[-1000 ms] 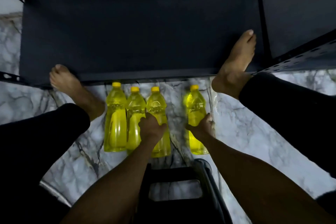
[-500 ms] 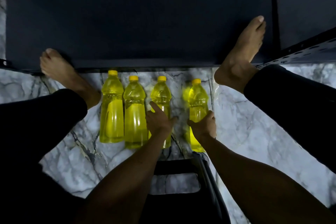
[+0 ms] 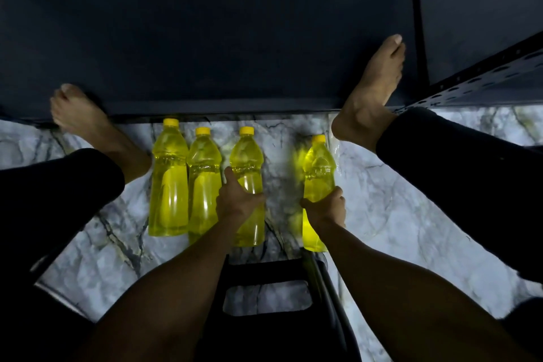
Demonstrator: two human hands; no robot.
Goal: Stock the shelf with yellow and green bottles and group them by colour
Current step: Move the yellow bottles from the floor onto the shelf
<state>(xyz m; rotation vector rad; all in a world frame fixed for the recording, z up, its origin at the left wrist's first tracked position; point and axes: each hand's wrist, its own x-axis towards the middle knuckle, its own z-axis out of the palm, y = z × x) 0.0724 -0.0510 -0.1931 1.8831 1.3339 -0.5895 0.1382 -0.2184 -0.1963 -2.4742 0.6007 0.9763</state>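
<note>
Head view, looking down: I see four yellow bottles standing on marble floor [image 3: 396,214] just in front of dark shelf [image 3: 205,38]. My left hand [image 3: 238,203] grip curls round third bottle [image 3: 246,161]; right hand [image 3: 326,209] grip curls round fourth bottle [image 3: 318,173], set apart to the right & blurred. Two others [image 3: 169,182] [image 3: 203,182] touch, at left. Bare feet either side.

Four yellow bottles [image 3: 169,182] stand in a row on the marble floor [image 3: 396,214] beside the dark shelf [image 3: 205,32].
</note>
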